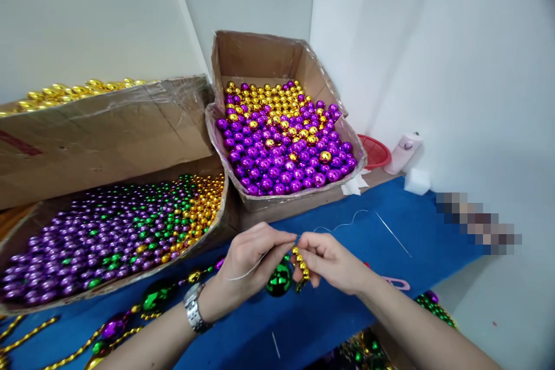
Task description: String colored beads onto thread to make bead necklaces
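Both hands meet above the blue cloth (338, 300). My left hand (255, 254), with a wristwatch on its wrist, is closed in a pinch on white thread (245, 273), part of which loops across the back of the hand. My right hand (329, 260) is closed around a short string of small gold beads (302, 266), its fingertips close to the left ones. A large shiny green ball (278, 281) hangs between the hands, partly hidden by fingers. Beyond the right hand, thread curves over the cloth towards a long thin needle (393, 234).
A cardboard box (260, 49) of purple and gold balls stands behind the hands. Left is a box (223, 208) of smaller purple, green and gold beads. Bead garlands (115, 326) lie front left. A red basket (373, 152), white block (417, 181) and pink-handled tool (398, 284) are right.
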Demonstrator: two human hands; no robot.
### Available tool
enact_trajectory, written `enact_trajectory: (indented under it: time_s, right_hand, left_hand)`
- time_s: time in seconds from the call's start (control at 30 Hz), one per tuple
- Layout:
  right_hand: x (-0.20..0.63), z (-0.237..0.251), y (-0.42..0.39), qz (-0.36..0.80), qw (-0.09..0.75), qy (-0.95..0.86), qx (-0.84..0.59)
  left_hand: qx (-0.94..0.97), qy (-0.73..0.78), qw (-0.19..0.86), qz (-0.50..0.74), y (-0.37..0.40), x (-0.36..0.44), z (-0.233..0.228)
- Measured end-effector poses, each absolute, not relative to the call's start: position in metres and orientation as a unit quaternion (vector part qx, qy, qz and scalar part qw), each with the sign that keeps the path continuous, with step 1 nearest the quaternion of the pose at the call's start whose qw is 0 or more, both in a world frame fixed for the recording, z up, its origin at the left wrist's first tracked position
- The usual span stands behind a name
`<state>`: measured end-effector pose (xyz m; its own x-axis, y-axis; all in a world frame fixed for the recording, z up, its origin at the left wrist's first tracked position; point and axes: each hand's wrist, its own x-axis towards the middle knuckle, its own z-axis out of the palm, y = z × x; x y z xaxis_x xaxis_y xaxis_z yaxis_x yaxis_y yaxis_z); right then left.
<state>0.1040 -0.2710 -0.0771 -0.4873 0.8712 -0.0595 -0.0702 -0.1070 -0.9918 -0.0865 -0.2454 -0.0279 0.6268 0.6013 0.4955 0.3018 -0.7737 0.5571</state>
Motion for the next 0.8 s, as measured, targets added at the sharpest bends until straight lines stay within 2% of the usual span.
enact_trajectory:
  time_s: [0.17, 0.3, 0.37, 0.47, 0.6, 0.7, 0.8]
  right_hand:
    - [0.108, -0.075, -0.274, 0.601, 0.377, -0.579, -0.401]
    - [0.112, -0.079, -0.276, 0.575, 0.379, -0.584, -0.429]
    - [0.111, -0.083, -0.276, 0.57, 0.383, -0.579, -0.439]
    - [0.106, -0.09, -0.277, 0.573, 0.389, -0.566, -0.447]
    - [0.098, -0.097, -0.278, 0.6, 0.402, -0.534, -0.44]
    - [0.101, -0.101, -0.278, 0.612, 0.441, -0.487, -0.441]
    - [0.109, -0.103, -0.278, 0.617, 0.495, -0.422, -0.443]
  left_hand:
    - [0.901, 0.258, 0.126, 0.325, -0.239, -0.098, -0.046]
    - [0.891, 0.31, 0.146, 0.296, -0.241, -0.108, -0.047]
    - [0.861, 0.36, 0.22, 0.284, -0.246, -0.111, -0.042]
    - [0.755, 0.416, 0.41, 0.299, -0.254, -0.11, -0.037]
    - [0.558, 0.367, 0.625, 0.404, -0.259, -0.1, -0.037]
    - [0.46, 0.344, 0.697, 0.429, -0.258, -0.094, -0.037]
    - [0.426, 0.351, 0.716, 0.428, -0.255, -0.093, -0.039]
